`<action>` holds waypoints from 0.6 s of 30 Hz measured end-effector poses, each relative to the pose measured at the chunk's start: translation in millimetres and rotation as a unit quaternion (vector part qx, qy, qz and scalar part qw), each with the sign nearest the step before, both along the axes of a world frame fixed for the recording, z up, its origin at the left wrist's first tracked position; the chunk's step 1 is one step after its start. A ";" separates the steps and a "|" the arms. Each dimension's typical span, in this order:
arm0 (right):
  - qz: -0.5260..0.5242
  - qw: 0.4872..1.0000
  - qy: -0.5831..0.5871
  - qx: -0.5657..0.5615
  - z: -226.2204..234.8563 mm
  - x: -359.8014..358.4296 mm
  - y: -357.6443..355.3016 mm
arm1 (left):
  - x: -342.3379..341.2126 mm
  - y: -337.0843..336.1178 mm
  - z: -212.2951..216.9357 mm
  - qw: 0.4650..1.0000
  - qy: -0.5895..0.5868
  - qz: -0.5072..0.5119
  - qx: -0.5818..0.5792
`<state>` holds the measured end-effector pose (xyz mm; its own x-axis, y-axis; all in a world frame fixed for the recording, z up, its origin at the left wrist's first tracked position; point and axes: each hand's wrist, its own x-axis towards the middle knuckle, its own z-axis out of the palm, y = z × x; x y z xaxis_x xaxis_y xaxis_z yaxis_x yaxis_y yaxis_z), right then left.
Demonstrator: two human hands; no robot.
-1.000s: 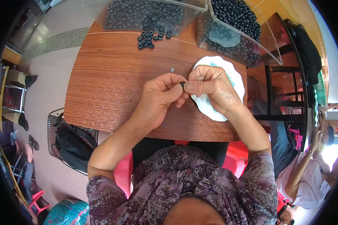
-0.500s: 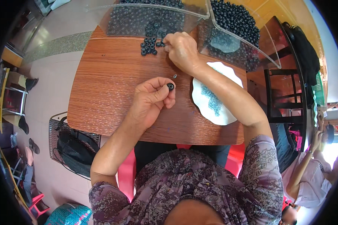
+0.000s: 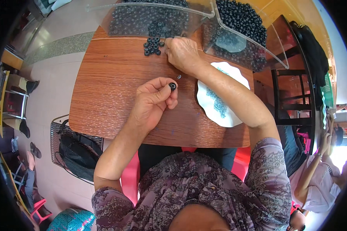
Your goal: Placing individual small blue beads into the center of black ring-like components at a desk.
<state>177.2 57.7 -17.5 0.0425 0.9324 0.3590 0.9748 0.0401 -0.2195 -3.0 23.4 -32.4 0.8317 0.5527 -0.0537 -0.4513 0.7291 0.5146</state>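
My left hand (image 3: 152, 101), above the middle of the wooden table, pinches a small black ring-shaped piece (image 3: 172, 86) between thumb and fingers; its round opening faces up. Farther off, my right hand (image 3: 182, 54) is bent over the table beside a cluster of similar black pieces (image 3: 152, 46). Its fingers are curled together, with the fingertips close to one black piece (image 3: 161, 44) at the cluster's right side. What they hold, if anything, is hidden. One small clear piece (image 3: 179, 77) lies on the table between my hands.
A white scalloped plate (image 3: 232, 120) with small clear bluish pieces (image 3: 219, 103) sits under my right forearm. Two clear plastic bins (image 3: 150, 30) (image 3: 272, 57) of black pieces stand along the far edge. A wire basket (image 3: 54, 144) with a black bag is left of the table (image 3: 100, 88).
My right hand has shifted slightly left and down, closer to the cluster, whose pieces sit a little differently. My left hand has drifted slightly left and up, still pinching the black ring-shaped piece.
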 end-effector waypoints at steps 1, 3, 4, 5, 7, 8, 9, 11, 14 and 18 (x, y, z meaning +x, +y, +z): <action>-0.002 1.000 0.001 -0.002 0.0 0.7 -3.9 | -0.4 0.1 0.6 1.000 0.002 0.002 0.003; -0.008 0.996 -0.045 -0.073 2.0 1.2 -10.9 | -1.2 -0.2 1.7 1.000 0.007 0.004 0.004; -0.008 0.996 -0.043 -0.075 4.6 1.2 -12.9 | -1.8 -0.5 2.3 1.000 0.009 0.008 0.004; 0.004 0.993 -0.045 -0.110 7.6 0.9 -14.7 | -2.3 -0.9 2.0 1.000 0.011 0.013 0.003; 0.009 0.988 -0.047 -0.144 7.6 5.6 -18.3 | -0.9 0.1 1.9 1.000 0.021 0.011 0.017; 0.016 0.992 -0.026 -0.121 3.6 10.9 -18.0 | 0.0 0.5 1.9 0.999 0.030 0.013 0.030; 0.024 0.995 -0.004 -0.099 2.7 12.5 -18.5 | 0.4 1.1 0.9 0.999 0.033 0.011 0.029; 0.013 0.992 0.079 -0.095 4.1 17.6 -21.6 | 1.8 2.7 -1.3 1.000 0.013 0.013 0.017; 0.018 0.981 0.175 -0.077 6.5 21.2 -28.1 | 2.1 2.7 -1.4 0.999 0.019 0.013 0.022; -0.002 0.905 0.397 -0.155 20.8 21.7 -39.5 | 2.3 2.1 -1.9 1.000 0.018 0.011 0.018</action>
